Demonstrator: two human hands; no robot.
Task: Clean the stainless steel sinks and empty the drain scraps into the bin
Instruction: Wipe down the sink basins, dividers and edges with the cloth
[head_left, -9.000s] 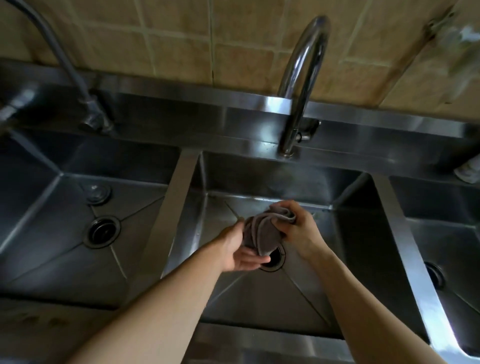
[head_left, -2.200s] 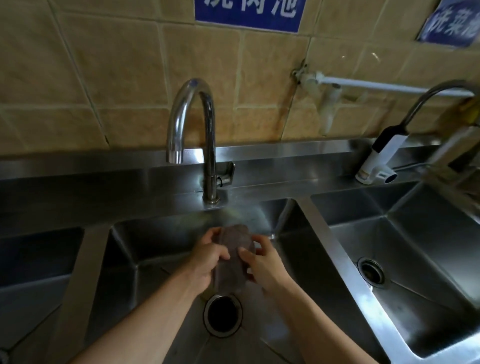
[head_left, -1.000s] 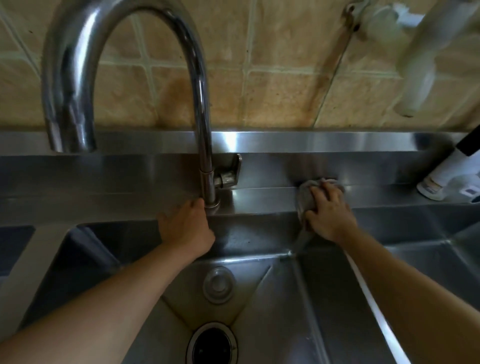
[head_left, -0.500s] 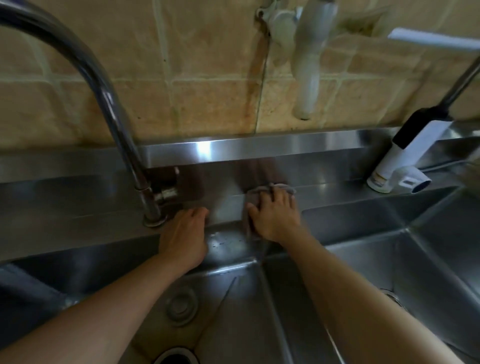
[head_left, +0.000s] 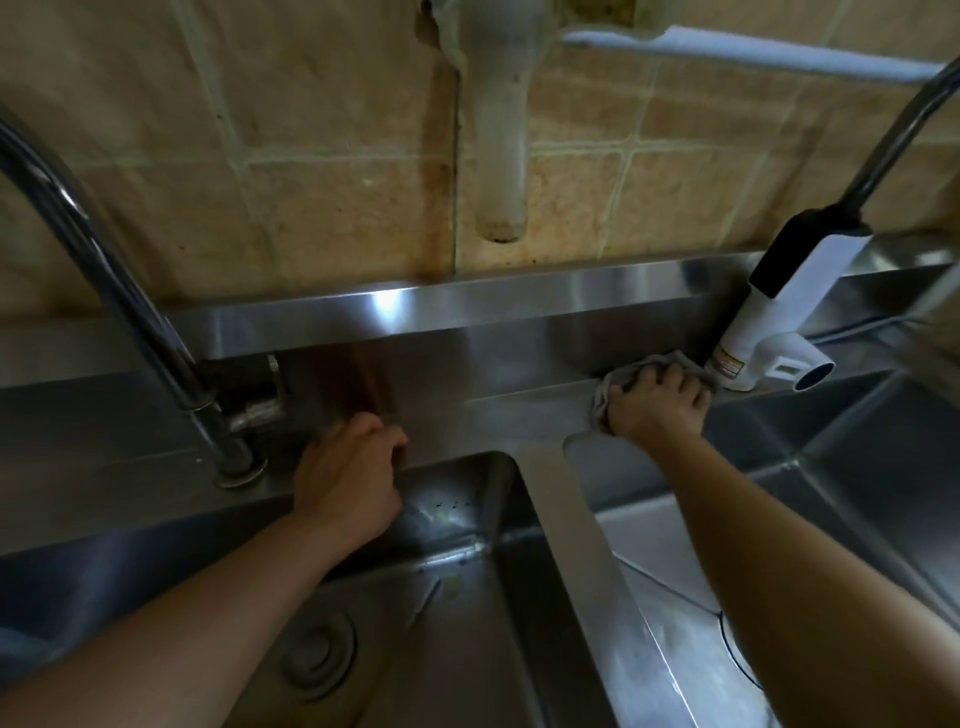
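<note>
stainless steel sinks (head_left: 467, 613) side by side, a round plug (head_left: 317, 654) lying in the left basin. right hand (head_left: 655, 406) pressing a grey cloth (head_left: 675, 364) onto the back ledge (head_left: 519, 410), fingers (head_left: 670, 379) curled over it. left hand (head_left: 345, 480) resting on the ledge beside the faucet (head_left: 130, 317), fingers loosely bent, holding nothing.

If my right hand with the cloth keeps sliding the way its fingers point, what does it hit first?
Most likely the sink's steel back wall, just behind the cloth under your right hand. The white faucet heater sits close to the right; depth is unclear.
</note>
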